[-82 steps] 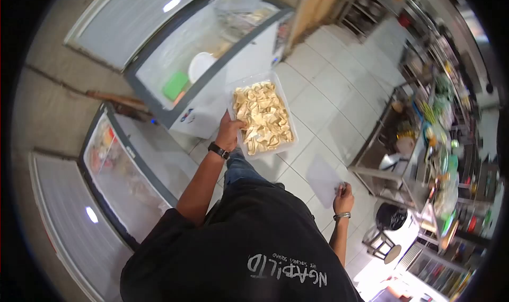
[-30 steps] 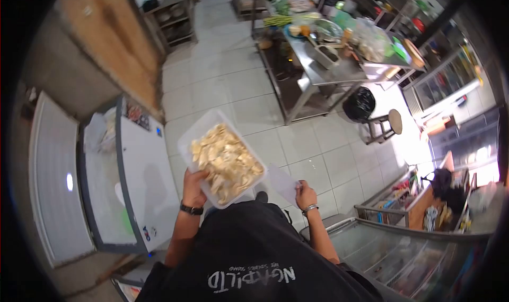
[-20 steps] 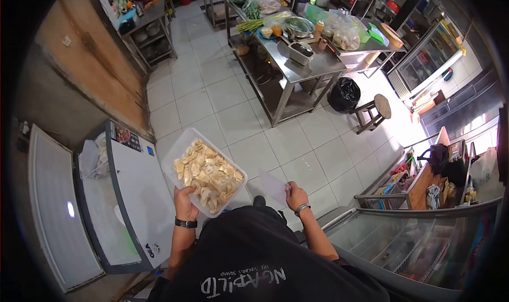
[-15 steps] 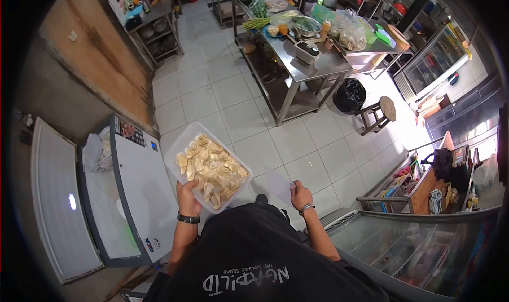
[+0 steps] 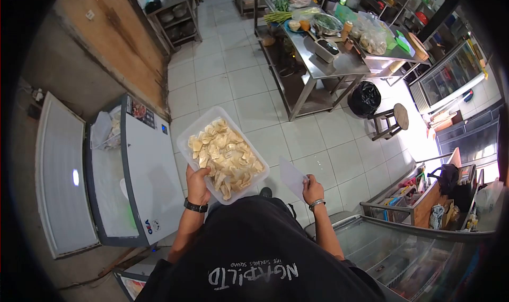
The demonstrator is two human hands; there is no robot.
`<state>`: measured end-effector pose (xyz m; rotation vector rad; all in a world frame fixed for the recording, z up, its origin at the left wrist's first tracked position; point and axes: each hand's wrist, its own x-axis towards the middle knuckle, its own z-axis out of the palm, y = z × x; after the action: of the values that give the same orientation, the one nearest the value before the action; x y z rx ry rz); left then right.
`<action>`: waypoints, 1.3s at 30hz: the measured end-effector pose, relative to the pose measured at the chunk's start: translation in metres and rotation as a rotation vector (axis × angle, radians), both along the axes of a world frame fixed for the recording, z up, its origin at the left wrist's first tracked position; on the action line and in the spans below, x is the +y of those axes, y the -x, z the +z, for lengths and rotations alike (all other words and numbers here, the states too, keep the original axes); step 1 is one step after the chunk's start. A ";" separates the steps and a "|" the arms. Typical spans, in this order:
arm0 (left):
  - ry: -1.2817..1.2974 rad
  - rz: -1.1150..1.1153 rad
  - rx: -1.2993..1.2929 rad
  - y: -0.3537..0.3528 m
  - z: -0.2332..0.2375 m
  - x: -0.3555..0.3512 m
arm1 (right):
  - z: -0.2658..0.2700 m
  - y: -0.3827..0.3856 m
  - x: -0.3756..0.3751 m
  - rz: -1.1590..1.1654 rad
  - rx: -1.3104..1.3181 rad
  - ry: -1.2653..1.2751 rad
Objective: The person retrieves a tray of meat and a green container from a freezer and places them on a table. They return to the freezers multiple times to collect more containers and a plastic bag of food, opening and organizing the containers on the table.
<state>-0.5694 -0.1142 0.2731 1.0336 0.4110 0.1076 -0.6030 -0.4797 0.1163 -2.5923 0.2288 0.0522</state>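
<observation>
Lettering, white print, on the chest of the person's black short-sleeved shirt point(image 5: 254, 249), seen upside down from above: large line "NGAPILTD"; the smaller line beside it ends in "SQUAD", the rest is too small to read.

Logo, small, red and blue, at the near front corner of the white chest freezer point(image 5: 151, 180): illegible.

The clear rectangular plastic tub point(image 5: 222, 153) holds pale yellow crisps point(image 5: 225, 156); the flat plastic lid point(image 5: 292, 177) is translucent white, over a white tiled floor point(image 5: 222, 85).

left hand point(image 5: 197, 183) gripping, right hand point(image 5: 313, 188) pinching
</observation>
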 end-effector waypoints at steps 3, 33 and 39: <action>-0.062 0.020 0.022 0.001 0.002 0.002 | 0.004 -0.002 0.003 0.016 0.025 -0.016; -0.120 0.130 -0.143 0.013 0.004 0.012 | 0.033 -0.021 0.036 -0.110 -0.144 -0.512; -0.096 0.156 -0.144 0.015 0.006 0.012 | 0.052 -0.039 0.034 -0.151 -0.185 -0.805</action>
<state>-0.5849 -0.1027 0.2791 1.0803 0.3572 0.3421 -0.5640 -0.4455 0.1688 -1.7612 0.2669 -0.1256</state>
